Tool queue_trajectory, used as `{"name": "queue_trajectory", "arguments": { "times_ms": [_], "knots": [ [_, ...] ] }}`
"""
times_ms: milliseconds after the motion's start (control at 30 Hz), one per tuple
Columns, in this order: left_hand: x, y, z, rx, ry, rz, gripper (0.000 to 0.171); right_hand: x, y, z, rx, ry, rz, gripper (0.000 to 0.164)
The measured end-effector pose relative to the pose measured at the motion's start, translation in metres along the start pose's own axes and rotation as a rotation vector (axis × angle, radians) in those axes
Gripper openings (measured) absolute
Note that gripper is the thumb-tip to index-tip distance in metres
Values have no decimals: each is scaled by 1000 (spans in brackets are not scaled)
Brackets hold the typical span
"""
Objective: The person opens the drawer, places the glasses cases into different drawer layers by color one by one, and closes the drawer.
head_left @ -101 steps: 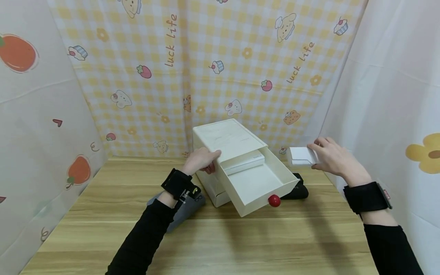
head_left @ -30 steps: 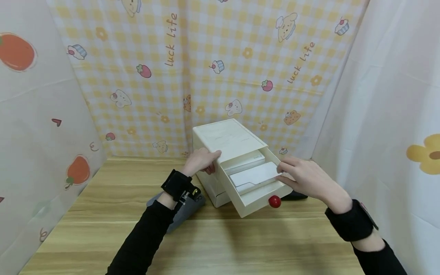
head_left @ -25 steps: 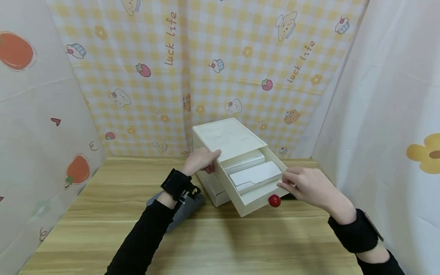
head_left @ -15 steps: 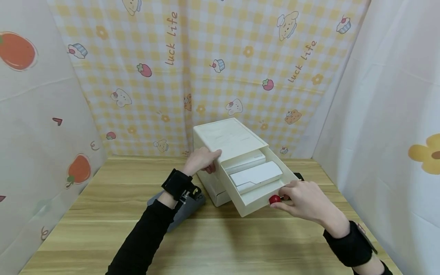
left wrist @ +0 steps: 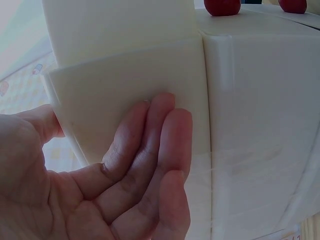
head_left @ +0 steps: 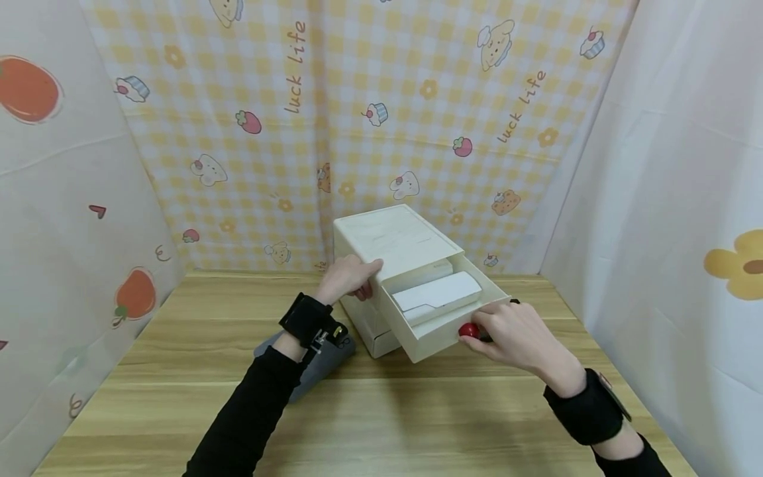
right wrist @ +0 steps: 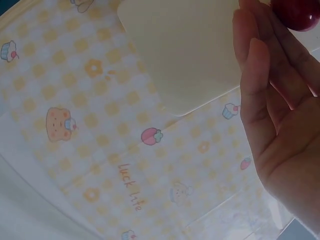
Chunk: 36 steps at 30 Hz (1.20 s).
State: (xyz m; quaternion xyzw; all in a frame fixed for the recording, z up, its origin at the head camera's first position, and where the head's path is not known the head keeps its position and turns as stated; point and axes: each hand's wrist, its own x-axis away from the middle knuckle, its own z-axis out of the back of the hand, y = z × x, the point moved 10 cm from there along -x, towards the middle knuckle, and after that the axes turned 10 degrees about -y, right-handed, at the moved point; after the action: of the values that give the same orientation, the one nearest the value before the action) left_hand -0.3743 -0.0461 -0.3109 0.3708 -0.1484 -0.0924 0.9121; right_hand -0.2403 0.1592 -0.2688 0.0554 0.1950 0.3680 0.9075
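Observation:
A cream drawer cabinet (head_left: 399, 238) stands tilted on the table with its top drawer (head_left: 435, 341) pulled part-way out. My right hand (head_left: 509, 334) pinches the red knob (head_left: 469, 330) on the drawer front. Inside the drawer lies a white flap-lidded box (head_left: 438, 295), in front of another white box (head_left: 438, 269) partly under the cabinet top. At the cabinet's left front edge rests my left hand (head_left: 348, 278), thumb over the top and fingers against the side. The left wrist view shows these fingers (left wrist: 175, 140) loosely bent along the cabinet wall.
A grey pouch (head_left: 322, 374) lies under my left wrist. Something black (head_left: 514, 301) shows a little behind my right hand, mostly hidden. The wooden table (head_left: 417, 430) ends at a patterned curtain (head_left: 405, 152), with white curtains on both sides.
My right hand has brought the white box into the drawer, let go of it and taken the red knob. The drawer has slid slightly inward. My left hand has stayed put.

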Motion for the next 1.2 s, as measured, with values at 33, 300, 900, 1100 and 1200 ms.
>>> {"name": "queue_trajectory", "arguments": {
  "times_ms": [33,300,900,1100,1200],
  "knots": [
    [0,0,0,-2,-1,1,56,-3,1,0,3,2,-1,36],
    [0,-2,-1,-12,-5,18,55,-22,6,-9,-5,4,1,35],
    [-1,-3,0,-5,0,15,54,-63,20,-38,-19,28,-185,33],
    [-1,-2,0,-4,4,4,54,-73,26,-50,-62,20,-256,34],
    [-1,-2,0,-13,4,6,55,-76,28,-54,-74,30,-277,34]
  ]
}}
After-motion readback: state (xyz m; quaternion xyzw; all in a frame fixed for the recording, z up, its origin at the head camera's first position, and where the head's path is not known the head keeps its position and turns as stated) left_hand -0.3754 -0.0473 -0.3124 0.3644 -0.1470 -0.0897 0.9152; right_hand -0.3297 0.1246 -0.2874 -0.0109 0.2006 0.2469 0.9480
